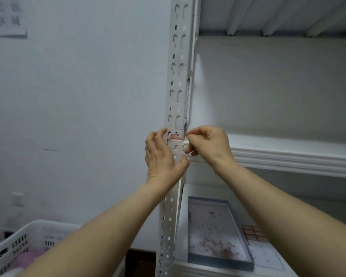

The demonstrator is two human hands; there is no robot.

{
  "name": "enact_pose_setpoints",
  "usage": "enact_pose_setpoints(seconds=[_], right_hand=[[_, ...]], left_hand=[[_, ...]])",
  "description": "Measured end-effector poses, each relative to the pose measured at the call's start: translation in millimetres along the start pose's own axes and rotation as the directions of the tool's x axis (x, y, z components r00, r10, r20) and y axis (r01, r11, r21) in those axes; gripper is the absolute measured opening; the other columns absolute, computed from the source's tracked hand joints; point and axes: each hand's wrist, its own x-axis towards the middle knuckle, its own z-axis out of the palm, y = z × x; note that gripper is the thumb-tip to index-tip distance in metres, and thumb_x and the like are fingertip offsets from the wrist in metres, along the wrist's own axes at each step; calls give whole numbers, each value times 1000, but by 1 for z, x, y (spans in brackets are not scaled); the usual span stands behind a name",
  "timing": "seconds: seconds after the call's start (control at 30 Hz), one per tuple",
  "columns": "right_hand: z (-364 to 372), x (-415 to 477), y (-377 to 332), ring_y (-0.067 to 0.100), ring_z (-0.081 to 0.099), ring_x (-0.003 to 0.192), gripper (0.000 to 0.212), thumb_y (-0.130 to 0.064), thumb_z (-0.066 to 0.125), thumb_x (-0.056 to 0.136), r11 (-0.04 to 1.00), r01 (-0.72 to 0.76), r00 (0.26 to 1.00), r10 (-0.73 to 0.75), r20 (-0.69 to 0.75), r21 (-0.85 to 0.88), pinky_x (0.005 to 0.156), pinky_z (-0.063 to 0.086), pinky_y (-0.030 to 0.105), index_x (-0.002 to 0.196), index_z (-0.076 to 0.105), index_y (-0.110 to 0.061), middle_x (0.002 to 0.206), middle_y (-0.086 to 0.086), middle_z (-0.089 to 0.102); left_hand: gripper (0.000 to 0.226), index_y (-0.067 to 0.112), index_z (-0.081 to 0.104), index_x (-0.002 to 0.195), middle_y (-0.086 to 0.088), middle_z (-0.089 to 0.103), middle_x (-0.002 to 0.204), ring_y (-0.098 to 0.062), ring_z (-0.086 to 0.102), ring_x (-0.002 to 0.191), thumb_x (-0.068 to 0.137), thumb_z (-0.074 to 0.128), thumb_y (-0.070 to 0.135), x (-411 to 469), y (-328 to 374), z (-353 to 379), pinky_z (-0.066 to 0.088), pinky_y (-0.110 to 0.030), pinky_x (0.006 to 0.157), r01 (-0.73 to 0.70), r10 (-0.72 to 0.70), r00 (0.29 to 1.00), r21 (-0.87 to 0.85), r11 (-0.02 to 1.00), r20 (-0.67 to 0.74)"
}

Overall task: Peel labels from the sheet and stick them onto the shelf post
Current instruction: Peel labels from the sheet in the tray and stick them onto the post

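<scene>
A white slotted shelf post (pixel 177 80) runs up the middle of the view. A white label with a red border and handwritten marks (pixel 176 135) sits on the post at hand height. My left hand (pixel 162 156) wraps the post's left side, thumb against its front edge below the label. My right hand (pixel 207 145) is at the post's right edge, fingertips pinching a small white piece there; whether it is a label I cannot tell. A sheet with a red grid (pixel 254 233) lies on the lower shelf.
A white shelf board (pixel 292 156) juts out to the right at hand level. On the lower shelf lies a shallow blue-rimmed tray (pixel 214 232) with small bits in it. A white plastic basket (pixel 22 244) stands at the lower left, by the wall.
</scene>
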Motion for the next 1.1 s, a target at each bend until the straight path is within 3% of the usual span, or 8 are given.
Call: enact_pose_setpoints(seconds=[0.13,0.23,0.37,0.43,0.6,0.8,0.93,1.1], right_hand=[[12,18,-11,15,59,100,42,-4,57,82,986,60,992,-75,-97,-157,92,46,29,123,54,-13,107,2,64],[21,28,-14,21,45,127,67,1,56,81,983,-57,998,54,-21,-177,105,39,32,143,33,-9,136,7,47],[31,36,-13,26,62,101,43,6,55,76,980,-138,984,152,90,-146,87,52,35,117,53,-6,108,8,64],[33,40,-16,21,61,83,29,3,60,74,975,-137,980,159,116,-174,68,51,28,102,59,-7,91,3,64],[40,43,-20,12,55,67,14,-2,56,78,968,-187,974,205,98,-169,58,43,21,88,59,-12,80,-1,60],[47,44,-19,17,58,63,11,-4,53,78,965,-209,976,215,23,-156,60,47,25,76,59,-13,68,-1,59],[52,43,-15,21,62,74,18,-7,56,77,969,-193,981,194,-10,-153,72,54,32,94,62,-4,82,5,64],[53,43,-17,21,60,72,9,-3,57,77,973,-185,983,183,-30,-139,75,55,36,82,58,-10,74,2,60]], left_hand=[[123,17,-5,149,-7,19,149,-25,28,137,65,82,42,16,-12,4,31,-44,111,173,-146,967,-115,978,210],[126,16,-9,149,-2,40,144,-24,43,130,65,83,40,29,-20,7,40,-39,104,263,-194,930,-196,945,311],[81,11,33,127,-2,57,108,-18,54,88,69,79,44,33,-26,7,45,-27,62,270,-198,900,-139,953,389],[75,11,31,123,2,48,94,-14,48,80,73,76,45,33,-29,6,38,-23,54,253,-171,884,-138,957,434],[66,14,26,116,7,39,85,-6,42,67,79,72,44,32,-33,7,34,-19,48,242,-151,878,-149,959,454],[77,15,23,124,-14,49,123,-21,56,94,76,71,51,31,-34,8,38,-26,54,250,-149,871,-161,955,467],[76,14,22,126,-4,45,116,-18,51,94,78,71,48,30,-35,8,43,-26,62,238,-124,881,-200,950,457],[72,13,23,124,-1,44,107,-14,50,82,79,70,44,31,-35,9,37,-23,51,241,-119,880,-215,946,461]])
